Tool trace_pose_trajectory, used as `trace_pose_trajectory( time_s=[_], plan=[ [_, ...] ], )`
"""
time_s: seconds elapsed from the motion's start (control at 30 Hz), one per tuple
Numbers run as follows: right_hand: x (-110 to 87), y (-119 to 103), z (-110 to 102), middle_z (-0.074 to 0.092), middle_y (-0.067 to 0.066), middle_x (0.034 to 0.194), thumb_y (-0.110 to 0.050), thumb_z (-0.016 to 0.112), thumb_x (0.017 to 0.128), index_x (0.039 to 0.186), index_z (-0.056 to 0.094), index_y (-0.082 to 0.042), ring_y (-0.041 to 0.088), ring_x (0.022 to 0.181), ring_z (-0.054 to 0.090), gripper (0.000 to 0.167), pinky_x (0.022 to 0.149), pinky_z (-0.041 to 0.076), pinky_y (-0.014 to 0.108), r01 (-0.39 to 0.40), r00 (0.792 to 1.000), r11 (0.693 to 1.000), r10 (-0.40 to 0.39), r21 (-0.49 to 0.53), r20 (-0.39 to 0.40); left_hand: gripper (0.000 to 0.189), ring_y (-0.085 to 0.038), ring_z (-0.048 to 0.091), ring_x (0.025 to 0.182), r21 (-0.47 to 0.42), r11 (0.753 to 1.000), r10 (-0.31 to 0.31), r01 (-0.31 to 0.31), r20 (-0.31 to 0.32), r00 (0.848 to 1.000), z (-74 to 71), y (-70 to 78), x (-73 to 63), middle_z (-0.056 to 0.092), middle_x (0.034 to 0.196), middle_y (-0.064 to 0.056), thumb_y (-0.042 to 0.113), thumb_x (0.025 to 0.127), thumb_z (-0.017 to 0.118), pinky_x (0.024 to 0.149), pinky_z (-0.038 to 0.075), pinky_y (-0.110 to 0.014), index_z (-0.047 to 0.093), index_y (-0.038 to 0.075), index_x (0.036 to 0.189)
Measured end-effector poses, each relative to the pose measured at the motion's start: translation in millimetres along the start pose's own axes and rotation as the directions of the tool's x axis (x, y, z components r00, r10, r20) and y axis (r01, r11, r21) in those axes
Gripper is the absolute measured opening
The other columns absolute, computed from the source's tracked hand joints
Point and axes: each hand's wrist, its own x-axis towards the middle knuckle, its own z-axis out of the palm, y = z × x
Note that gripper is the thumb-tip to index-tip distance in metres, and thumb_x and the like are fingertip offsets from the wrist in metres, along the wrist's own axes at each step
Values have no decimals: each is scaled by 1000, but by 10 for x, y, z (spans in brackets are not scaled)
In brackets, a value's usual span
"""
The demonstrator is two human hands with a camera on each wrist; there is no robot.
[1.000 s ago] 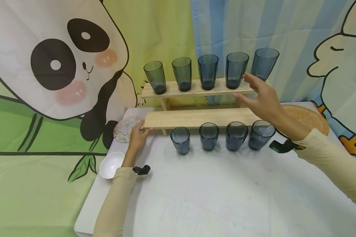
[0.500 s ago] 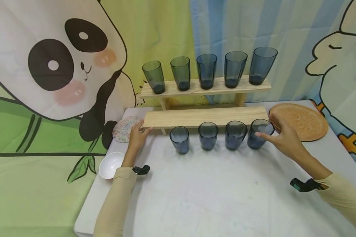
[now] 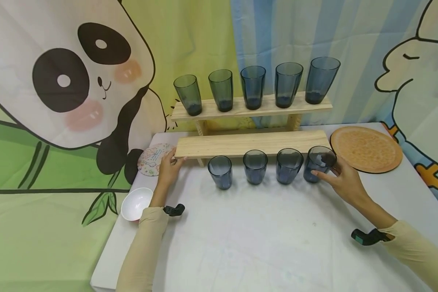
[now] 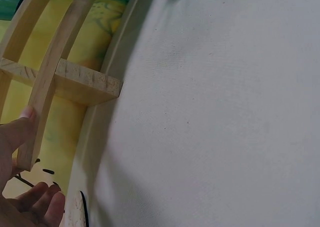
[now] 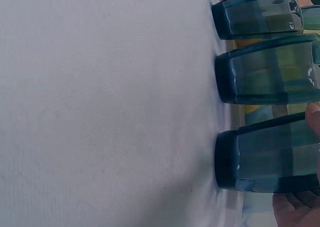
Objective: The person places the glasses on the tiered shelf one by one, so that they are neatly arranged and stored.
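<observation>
My right hand [image 3: 348,184] grips the rightmost short blue-grey drinking glass [image 3: 312,163], thumb on its near side and fingers round its far right side. In the right wrist view that glass [image 5: 265,154] stands upright on the white cloth. Three similar glasses [image 3: 289,166] stand in a row to its left, in front of a two-tier wooden shelf [image 3: 251,144]. At the lower board's left end, my left hand [image 3: 169,169] holds the wood. The left wrist view shows the thumb [image 4: 27,114] against the board, the other fingers beyond its end.
Several tall tinted glasses [image 3: 253,87] line the shelf's upper board [image 3: 240,112]. A round orange-brown mat [image 3: 366,148] lies at the right, a patterned disc [image 3: 151,160] at the left. Beside my left forearm sits a white bowl [image 3: 135,204]. Printed curtains [image 3: 200,36] hang close behind.
My right hand has come down from beside the upper glasses to the rightmost short glass and closed round it. The left hand stays at the board's end.
</observation>
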Motion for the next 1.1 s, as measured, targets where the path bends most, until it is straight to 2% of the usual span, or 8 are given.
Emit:
trace_pose_trajectory(
  time_s=[0.43,0.63,0.7,0.8,0.83,0.93,1.03,1.1],
  plan=[
    [2,-246,-171,56,32,149,-30,84,93,158,45,-5,53,137,53,80,101,39,-1,-22,1000,1000,21,-13,-8,76,-46,53,139,6,1000,-15,15,-7,1000,-7,-1,13,36,163,-28,39,102,71,112,49,-60,38,10,164],
    [155,-541,-382,52,28,154,-40,82,94,161,42,-8,50,142,49,84,116,45,33,-72,997,996,71,-43,-24,76,-46,52,139,9,1000,-20,20,-8,1000,-20,-25,26,36,163,-28,40,102,72,111,48,-61,39,11,164],
    [240,-609,-435,56,29,150,-40,81,94,157,47,-6,50,141,51,79,115,47,28,-53,998,997,50,-54,-45,76,-46,52,140,8,1000,-19,19,-6,1000,-23,-29,33,36,163,-28,40,102,72,111,48,-60,39,10,164],
    [376,-662,-486,65,26,140,-37,82,94,146,58,-3,24,136,62,66,102,45,5,1,996,998,-7,-70,-94,76,-46,52,140,9,1000,-15,15,-3,1000,-22,-31,44,36,163,-28,39,102,72,112,48,-59,38,10,164],
    [423,-667,-497,66,26,137,-37,82,94,142,59,-2,23,134,63,63,97,44,0,8,995,997,-16,-74,-102,76,-46,52,140,12,1000,-14,14,-2,1000,-22,-32,48,36,163,-28,39,102,71,112,48,-60,38,10,164],
    [544,-672,-514,64,27,139,-42,79,96,141,58,-2,24,135,62,64,110,50,19,-17,994,996,7,-87,-106,76,-47,52,140,19,1000,-10,9,1,1000,-17,-32,51,35,164,-28,39,102,71,113,47,-60,38,9,164],
    [653,-644,-499,60,29,144,-47,77,96,145,54,-2,48,138,55,71,116,48,50,-55,995,995,47,-81,-91,76,-48,53,139,29,1000,-11,11,2,1000,-14,-36,52,34,164,-29,39,103,70,115,44,-62,37,9,164],
    [710,-617,-477,60,28,144,-48,77,95,147,53,-3,48,138,54,73,115,46,59,-64,994,995,58,-73,-89,76,-48,53,139,35,999,-11,11,3,1000,-13,-35,52,34,165,-29,39,103,70,115,43,-64,37,9,164]
  ],
)
